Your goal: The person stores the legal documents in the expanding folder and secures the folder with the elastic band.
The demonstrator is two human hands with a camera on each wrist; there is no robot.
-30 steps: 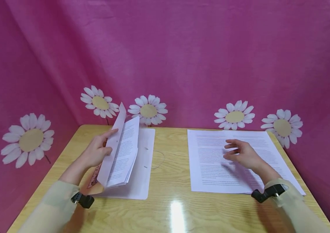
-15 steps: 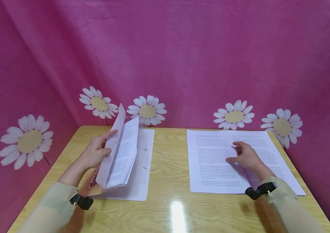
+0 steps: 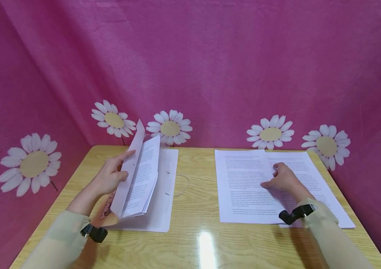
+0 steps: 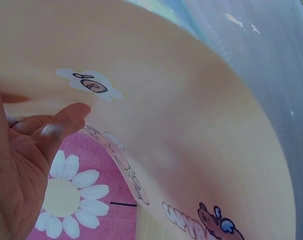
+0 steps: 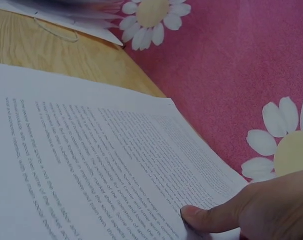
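My left hand (image 3: 110, 176) grips the raised cover of a folder (image 3: 130, 175), thumb on its pale inner side. In the left wrist view the cover's peach outside (image 4: 181, 110) bears cartoon drawings. Printed pages (image 3: 145, 173) lean upright inside the folder, over its white back cover (image 3: 165, 205) with two small metal prongs. At right, my right hand (image 3: 284, 181) pinches the right edge of a printed sheet (image 3: 244, 186); the thumb (image 5: 206, 218) lies on top and the other fingertips are partly hidden. A second printed sheet (image 3: 306, 179) lies partly under it.
A thin clear loop (image 3: 185, 185) sticks out beside the folder on the wooden table (image 3: 197, 209). A pink curtain (image 3: 210, 74) with daisies borders the table's back and sides.
My right hand has come down from above the sheets and taken hold of the left sheet's edge. The lower right sheet shows a little more. My left hand keeps its grip on the cover.
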